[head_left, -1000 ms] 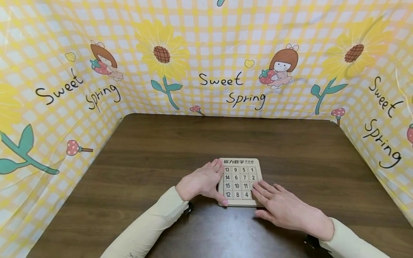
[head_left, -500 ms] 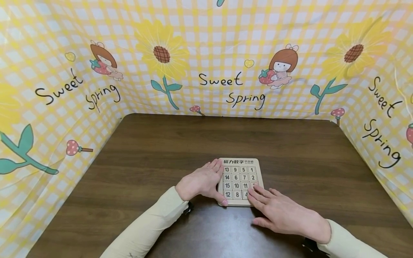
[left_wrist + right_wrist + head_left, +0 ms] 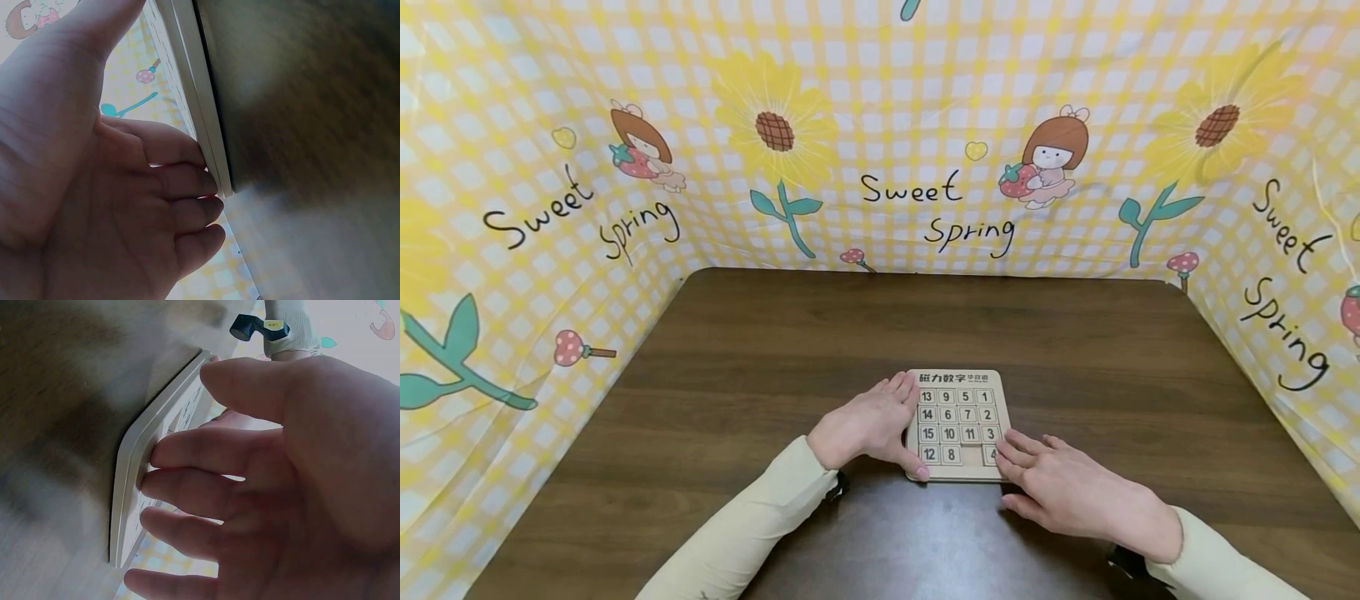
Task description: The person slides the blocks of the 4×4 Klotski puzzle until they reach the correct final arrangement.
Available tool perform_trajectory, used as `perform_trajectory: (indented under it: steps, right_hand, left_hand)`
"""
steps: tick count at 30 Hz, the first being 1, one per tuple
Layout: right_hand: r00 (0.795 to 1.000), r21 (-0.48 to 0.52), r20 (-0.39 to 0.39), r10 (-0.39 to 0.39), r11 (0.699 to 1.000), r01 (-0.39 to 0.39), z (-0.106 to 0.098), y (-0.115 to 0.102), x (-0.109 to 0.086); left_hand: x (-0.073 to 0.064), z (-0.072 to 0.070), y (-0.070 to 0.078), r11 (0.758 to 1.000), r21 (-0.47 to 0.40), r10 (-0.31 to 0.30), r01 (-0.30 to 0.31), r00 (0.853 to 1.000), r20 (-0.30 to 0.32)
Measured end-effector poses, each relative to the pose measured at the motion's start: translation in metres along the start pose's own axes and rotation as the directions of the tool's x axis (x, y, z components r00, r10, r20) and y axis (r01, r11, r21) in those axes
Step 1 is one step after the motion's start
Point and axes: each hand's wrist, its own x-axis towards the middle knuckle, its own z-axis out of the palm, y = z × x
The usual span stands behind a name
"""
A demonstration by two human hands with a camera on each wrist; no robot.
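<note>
Only the head view gave the numbers, and there they were: a wooden number puzzle (image 3: 957, 473) lay flat on the brown table (image 3: 775, 342), between the 2 hands, its face too slanted to read from either wrist. The left wrist view had what the head view hid, the palm of the left hand (image 3: 871, 421) and its fingertips set against the pale, layered side of the board. That hand was spread, relaxed, along the left edge, thumb at the near left corner, bracing and not clenched. Over to the right wrist view, and it alone showed the underside of the right hand (image 3: 1063, 485), plus a black device (image 3: 255, 327) with a yellow label by a pale sleeve (image 3: 292, 331). The right hand was open too, fingers extended, gripping nothing, fingertips touching the tile marked 4 (image 3: 989, 456) and partly covering it, thumb off the board. And the puzzle itself: light wood, rounded corners, dark Chinese characters along the far border, black numerals on square tiles. Rows read 13, 9, 5, 1; then 14, 6, 7, 2; then 15, 10, 11, 3; and nearest, 12, 8, a bare slot, 4.
</note>
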Motion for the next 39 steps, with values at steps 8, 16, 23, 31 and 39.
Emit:
perform_trajectory:
  steps: [8, 16, 23, 31, 39]
  right_hand:
    - [0.995, -0.049, -0.073, -0.07, 0.997, 0.067, -0.002, 0.0, 0.007]
    - [0.994, -0.037, -0.028, -0.109, 0.993, 0.108, -0.002, -0.012, 0.024]
    - [0.992, -0.024, -0.004, -0.123, 0.992, 0.122, 0.0, -0.017, 0.031]
    - [0.989, 0.02, -0.002, -0.15, 0.988, 0.15, 0.005, -0.015, 0.033]
    - [0.99, 0.039, -0.014, -0.139, 0.989, 0.139, 0.006, -0.012, 0.029]
  left_hand:
    - [0.0, 0.0, -0.001, 1.0, 0.011, 0.001, -0.001, 1.0, -0.005]
    - [0.002, 0.002, -0.001, 1.0, 0.01, 0.004, -0.004, 1.0, -0.007]
    - [0.002, 0.003, -0.003, 1.0, -0.007, 0.005, -0.005, 1.0, -0.008]
    - [0.004, 0.003, -0.001, 1.0, -0.008, 0.002, -0.002, 1.0, 0.005]
    - [0.003, 0.002, 0.0, 1.0, 0.007, -0.008, 0.008, 1.0, 0.013]
